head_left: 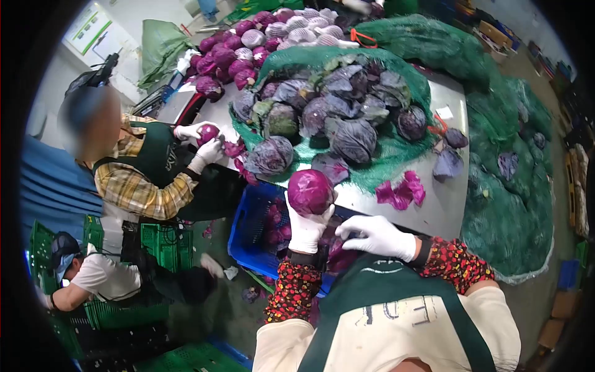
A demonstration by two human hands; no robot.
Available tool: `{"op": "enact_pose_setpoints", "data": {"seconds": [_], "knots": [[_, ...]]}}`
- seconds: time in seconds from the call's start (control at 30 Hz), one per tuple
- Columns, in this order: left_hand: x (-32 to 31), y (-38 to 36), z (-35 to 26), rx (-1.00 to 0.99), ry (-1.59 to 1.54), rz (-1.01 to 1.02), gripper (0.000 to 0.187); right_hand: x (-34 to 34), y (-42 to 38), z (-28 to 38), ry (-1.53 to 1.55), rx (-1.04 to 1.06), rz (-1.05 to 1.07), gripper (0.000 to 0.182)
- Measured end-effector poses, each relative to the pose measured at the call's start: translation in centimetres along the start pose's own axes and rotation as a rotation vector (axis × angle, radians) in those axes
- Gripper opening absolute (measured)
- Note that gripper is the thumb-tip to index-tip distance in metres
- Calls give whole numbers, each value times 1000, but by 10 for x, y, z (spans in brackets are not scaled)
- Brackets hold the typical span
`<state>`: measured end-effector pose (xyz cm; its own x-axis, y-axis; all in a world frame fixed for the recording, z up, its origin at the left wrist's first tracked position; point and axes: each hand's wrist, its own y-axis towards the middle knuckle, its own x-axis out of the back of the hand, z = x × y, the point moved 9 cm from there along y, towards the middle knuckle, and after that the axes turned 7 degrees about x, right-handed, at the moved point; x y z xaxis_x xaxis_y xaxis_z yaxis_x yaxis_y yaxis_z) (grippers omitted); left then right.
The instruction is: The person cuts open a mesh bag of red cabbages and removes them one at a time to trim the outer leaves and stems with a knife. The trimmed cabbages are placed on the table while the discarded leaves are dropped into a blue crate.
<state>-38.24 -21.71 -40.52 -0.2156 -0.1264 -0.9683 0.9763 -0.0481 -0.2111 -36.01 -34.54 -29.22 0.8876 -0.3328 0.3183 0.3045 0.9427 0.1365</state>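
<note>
The red cabbage [310, 191] sits just above the centre of the frame, one bright head resting in the wearer's left hand [307, 226], whose fingers cup it from below and the side. The right hand [381, 237] is beside it, half-curled, thumb and fingers a little apart, with nothing visible in its grasp (its fingertips are partly lost against the leaves behind).

The step in hand looks to be stripping outer leaves; this head seems nearly bare. The next move probably calls for turning it to check for a loose edge, the left hand keeping its support while the right pinches.

Below the head is one blue crate [238, 234] with leaf scraps in it, too jumbled to count. On the steel table [427, 214], right of centre, lies one clump of magenta leaves [401, 191]. Above, one spread green net [372, 178] bears roughly ten dusky unpeeled cabbages [353, 139]; overlaps prevent an exact count. Two orange ties show, an upper tie [363, 39] and a lower tie [438, 124].

At upper centre is a pile of peeled cabbages [223, 54], dozens perhaps, some in white foam sleeves [297, 34]. At left, one aproned co-worker [142, 167] holds one purple head [207, 132]; one person in a white shirt [111, 273] bends at lower left.
</note>
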Motion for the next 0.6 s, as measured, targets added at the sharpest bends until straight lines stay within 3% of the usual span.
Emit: {"op": "enact_pose_setpoints", "data": {"seconds": [0.07,0.13,0.2,0.27,0.33,0.37,0.4,0.47,0.53,0.6], "knots": [[-16,9,-10,51,-87,-38,74,26,5,-13,44,-47,-150,38],[-55,10,-43,-218,463,-123,73,46,2,-18,37,-151,-253,41],[-84,30,-76,-250,478,-64,65,57,-7,-42,32,-299,-279,35],[-135,46,-121,-635,1199,-22,69,68,-20,-63,102,-448,-328,29],[-151,74,-162,-493,593,-104,64,80,-30,-73,209,-453,-415,26],[-167,87,-196,-661,871,-50,69,90,-36,-87,136,-391,-463,25],[-185,96,-212,-657,855,9,79,97,-42,-102,150,-368,-481,24],[-230,82,-244,-1354,2217,-741,95,111,-55,-114,241,-457,-532,23],[-242,99,-261,-1161,2133,-861,105,122,-67,-136,321,-508,-566,22],[-238,121,-286,-1286,2285,-861,98,133,-74,-150,347,-517,-582,22]]}}
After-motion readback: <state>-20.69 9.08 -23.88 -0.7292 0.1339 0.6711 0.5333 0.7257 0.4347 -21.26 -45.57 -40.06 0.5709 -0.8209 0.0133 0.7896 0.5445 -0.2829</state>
